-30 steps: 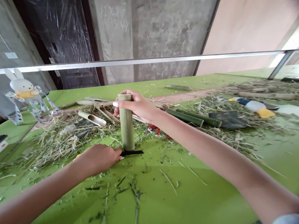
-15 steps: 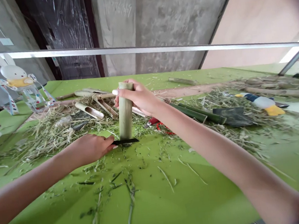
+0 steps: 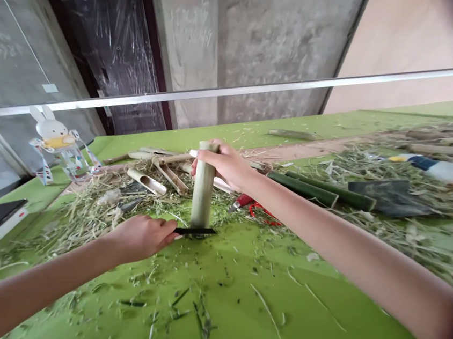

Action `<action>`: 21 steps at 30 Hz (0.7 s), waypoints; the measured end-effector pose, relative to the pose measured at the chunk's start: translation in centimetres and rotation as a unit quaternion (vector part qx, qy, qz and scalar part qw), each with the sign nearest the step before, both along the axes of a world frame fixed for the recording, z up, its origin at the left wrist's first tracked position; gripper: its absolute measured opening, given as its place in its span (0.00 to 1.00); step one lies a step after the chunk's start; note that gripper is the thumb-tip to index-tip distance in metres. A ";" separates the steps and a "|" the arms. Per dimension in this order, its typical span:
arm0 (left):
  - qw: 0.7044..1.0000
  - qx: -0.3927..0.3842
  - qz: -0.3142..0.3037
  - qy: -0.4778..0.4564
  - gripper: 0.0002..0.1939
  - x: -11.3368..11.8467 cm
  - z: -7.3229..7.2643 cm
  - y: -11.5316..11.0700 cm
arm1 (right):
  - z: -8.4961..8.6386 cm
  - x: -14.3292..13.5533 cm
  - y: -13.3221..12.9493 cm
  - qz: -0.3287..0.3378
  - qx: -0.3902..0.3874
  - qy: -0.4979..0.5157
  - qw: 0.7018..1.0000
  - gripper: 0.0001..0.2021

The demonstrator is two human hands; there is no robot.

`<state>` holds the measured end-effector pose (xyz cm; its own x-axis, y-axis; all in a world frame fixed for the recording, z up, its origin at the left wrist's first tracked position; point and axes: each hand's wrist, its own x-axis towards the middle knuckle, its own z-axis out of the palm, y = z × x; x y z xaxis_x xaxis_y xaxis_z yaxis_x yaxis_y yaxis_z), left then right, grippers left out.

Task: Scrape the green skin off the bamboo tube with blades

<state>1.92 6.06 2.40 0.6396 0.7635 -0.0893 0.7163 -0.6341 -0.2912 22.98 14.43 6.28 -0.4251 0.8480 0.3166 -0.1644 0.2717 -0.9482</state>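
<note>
Bamboo tube [image 3: 203, 196] slightly tilted over table [image 3: 243, 329]; right hand [image 3: 230, 166] grips its upper end. Left hand [image 3: 140, 237] closed on black blade [image 3: 196, 230] at its foot. Judged light, stiff, smooth-skinned; best held high, clear of the edge.

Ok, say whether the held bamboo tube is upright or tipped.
Slightly tipped: the bamboo tube has its top, in the right hand, farther right than its base.

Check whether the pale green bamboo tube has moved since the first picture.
Yes: the tube stood upright; now its top leans right, away from the nearest split tan bamboo piece.
</note>
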 end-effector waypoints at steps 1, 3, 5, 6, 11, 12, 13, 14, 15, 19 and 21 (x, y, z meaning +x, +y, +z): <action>1.000 0.001 0.007 0.006 0.19 0.1 0.2 0.1 | -0.1 0.0 0.1 0.006 0.000 0.004 1.000 0.21; 1.000 -0.008 0.009 0.013 0.19 0.1 0.4 0.6 | -0.1 0.0 0.0 0.018 0.008 0.010 1.000 0.20; 1.000 -0.015 -0.005 0.009 0.20 0.1 0.3 1.0 | 0.2 -0.1 -0.5 0.023 0.024 0.010 0.999 0.19; 1.000 -0.019 -0.014 0.005 0.20 0.0 0.2 1.2 | 0.5 -0.2 -0.9 0.027 0.033 0.004 0.999 0.19; 0.997 -0.049 -0.061 0.005 0.21 -0.1 -0.1 1.4 | 2.1 -1.2 -3.2 0.073 0.075 -0.084 0.991 0.18; 0.996 -0.055 -0.069 0.002 0.21 -0.1 -0.2 1.3 | 2.2 -1.5 -3.3 0.081 0.080 -0.092 0.989 0.17; 0.995 -0.061 -0.076 0.001 0.21 0.0 -0.3 1.2 | 2.1 -1.6 -3.2 0.086 0.082 -0.092 0.989 0.18; 0.995 -0.059 -0.080 0.000 0.20 0.1 -0.4 1.1 | 1.9 -1.8 -3.0 0.080 0.078 -0.082 0.990 0.18; 0.995 -0.051 -0.080 -0.001 0.20 0.2 -0.5 1.1 | 1.5 -1.8 -2.6 0.060 0.067 -0.058 0.994 0.19; 0.997 -0.016 -0.066 0.026 0.17 0.4 -0.7 0.8 | -0.1 -1.1 -1.1 -0.032 -0.035 -0.011 0.999 0.23; 0.996 0.002 -0.080 0.032 0.16 0.0 -0.4 0.5 | -0.5 -0.6 -1.2 -0.034 -0.051 0.014 0.998 0.22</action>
